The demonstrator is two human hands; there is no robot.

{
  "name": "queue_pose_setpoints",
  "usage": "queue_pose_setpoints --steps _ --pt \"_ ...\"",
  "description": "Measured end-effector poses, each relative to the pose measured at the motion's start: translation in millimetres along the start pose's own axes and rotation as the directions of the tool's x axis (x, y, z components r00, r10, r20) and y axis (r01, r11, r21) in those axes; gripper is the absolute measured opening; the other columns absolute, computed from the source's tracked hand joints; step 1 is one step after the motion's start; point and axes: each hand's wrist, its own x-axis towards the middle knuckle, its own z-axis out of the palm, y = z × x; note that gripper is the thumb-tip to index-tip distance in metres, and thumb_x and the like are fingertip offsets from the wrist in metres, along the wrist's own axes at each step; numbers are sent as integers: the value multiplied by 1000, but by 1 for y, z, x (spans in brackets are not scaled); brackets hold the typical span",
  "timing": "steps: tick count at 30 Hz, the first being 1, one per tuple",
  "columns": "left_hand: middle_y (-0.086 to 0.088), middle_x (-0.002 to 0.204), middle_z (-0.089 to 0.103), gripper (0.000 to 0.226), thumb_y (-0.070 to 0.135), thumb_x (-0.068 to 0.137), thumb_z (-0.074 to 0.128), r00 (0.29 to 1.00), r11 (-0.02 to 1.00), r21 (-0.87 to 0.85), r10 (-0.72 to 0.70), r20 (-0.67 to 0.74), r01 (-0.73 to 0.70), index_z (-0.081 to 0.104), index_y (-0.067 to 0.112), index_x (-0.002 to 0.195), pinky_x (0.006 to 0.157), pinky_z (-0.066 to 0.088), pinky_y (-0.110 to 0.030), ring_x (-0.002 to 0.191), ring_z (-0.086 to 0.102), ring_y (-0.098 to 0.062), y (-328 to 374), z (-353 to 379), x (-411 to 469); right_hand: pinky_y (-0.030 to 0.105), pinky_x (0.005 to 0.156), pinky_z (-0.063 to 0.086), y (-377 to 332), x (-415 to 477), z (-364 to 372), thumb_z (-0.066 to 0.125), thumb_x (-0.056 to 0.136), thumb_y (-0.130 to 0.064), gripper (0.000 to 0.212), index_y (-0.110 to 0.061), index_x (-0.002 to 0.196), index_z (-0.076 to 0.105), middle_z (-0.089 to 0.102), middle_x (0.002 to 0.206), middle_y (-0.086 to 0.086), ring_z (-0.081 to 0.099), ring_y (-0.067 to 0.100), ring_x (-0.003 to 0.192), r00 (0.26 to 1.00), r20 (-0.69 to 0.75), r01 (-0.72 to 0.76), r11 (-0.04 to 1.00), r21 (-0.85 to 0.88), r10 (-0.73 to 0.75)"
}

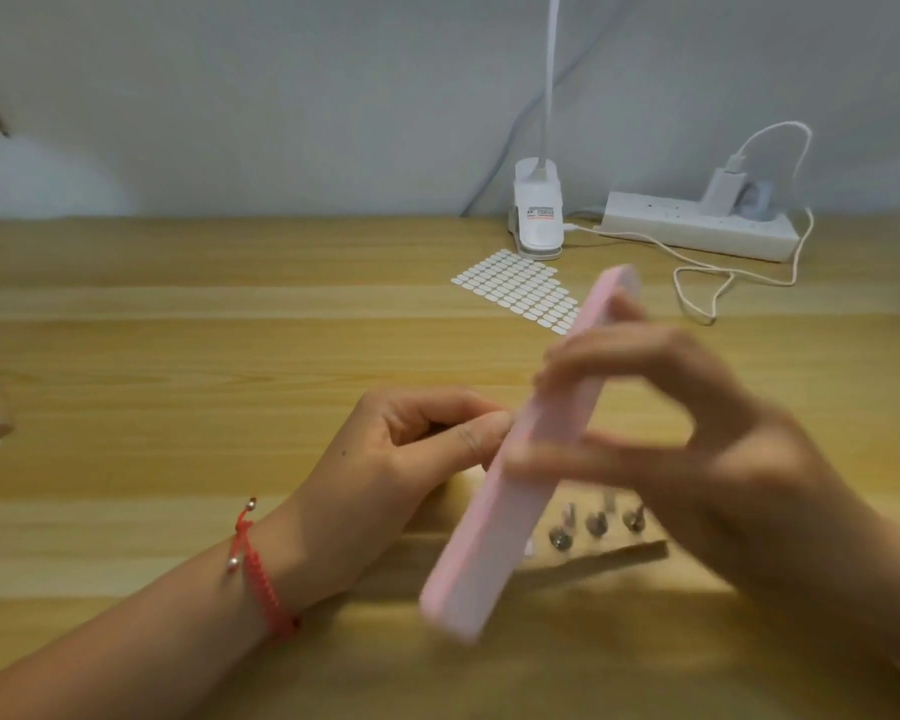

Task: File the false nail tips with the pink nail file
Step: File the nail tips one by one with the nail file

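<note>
The long flat pink nail file (494,537) seemed light and stiff. The right hand (697,449) gripped its middle with its fingers (598,356). The left hand (411,444) pinched at its edge, but I could not tell what it held.

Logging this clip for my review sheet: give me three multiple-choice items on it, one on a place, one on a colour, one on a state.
1. Where does the sheet of white tabs lie?
A) on the table, just in front of the clip lamp base
B) under a forearm
C) on a chair

2. What colour is the cord bracelet on the left wrist?
A) blue
B) red
C) green

3. What is the right hand doing?
A) lying flat on the table
B) holding the pink nail file
C) pointing at the wall

Key: 1 A, the sheet lies before the lamp base; 2 B, the cord is red; 3 B, its fingers and thumb pinch the file mid-length.
</note>
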Motion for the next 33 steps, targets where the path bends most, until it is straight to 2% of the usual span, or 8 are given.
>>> queue_pose_setpoints --steps 3,8,13,17,22,27,31,33 --pt "-8 68 67 20 19 78 58 999 999 37 2 -54 0 76 15 71 57 40 -9 60 56 0 0 1 1 41 95 48 24 6 -14 56 85 24 52 -14 119 60 55 116 17 54 28 112 969 -107 -228 973 -26 224" --pt "5 69 67 15 22 79 66 999 998 54 34 -1 -34 76 13 74 59 43 -11 64 59 -3 -1 2 1 44 112 37 -12 -6 9 59 93 0 37 -26 117 70 56 117 8 55 22 120 1000 16 3 999 38 -4" --pt "-7 70 67 29 38 66 67 999 999 35 22 -38 -20 78 13 76 59 40 -11 69 56 -6 -4 0 2 36 103 46 20 5 -14 58 90 13 46 -22 118 64 56 118 13 55 24 114 970 -112 -219 975 -25 215" --pt "-6 71 67 28 38 72 66 999 997 71 38 -18 -37 76 12 76 59 41 -16 68 57 -11 -6 -1 3 43 115 33 -12 -3 11 57 97 -7 31 -27 115 72 54 119 4 55 20 120 1000 15 10 999 38 -11" --pt "5 70 71 35 42 57 62 997 995 93 27 -71 -21 78 22 81 60 42 -12 66 60 -2 -2 2 3 34 102 46 16 9 -10 55 89 14 43 -18 118 65 57 118 14 56 23 113 963 -117 -240 971 20 241" --pt "0 72 67 15 20 76 64 996 992 120 50 -69 -42 76 12 75 61 43 -15 68 59 -7 -1 4 0 46 117 31 -14 -3 8 53 97 -3 37 -26 120 69 52 121 6 50 19 125 996 41 77 997 11 -77" --pt "-12 80 69 22 17 75 58 995 990 136 40 -93 -27 78 10 82 61 40 -13 71 57 -7 0 4 0 40 104 45 17 11 -12 53 88 13 46 -21 118 61 54 118 12 54 29 116 987 -84 -138 990 -39 134" --pt "-6 71 66 19 16 76 59 994 988 148 63 -84 -50 78 12 76 60 40 -13 69 57 -8 1 5 1 41 112 38 5 4 -2 53 91 6 41 -22 117 66 57 117 13 54 27 117 997 -13 -78 997 -9 77"
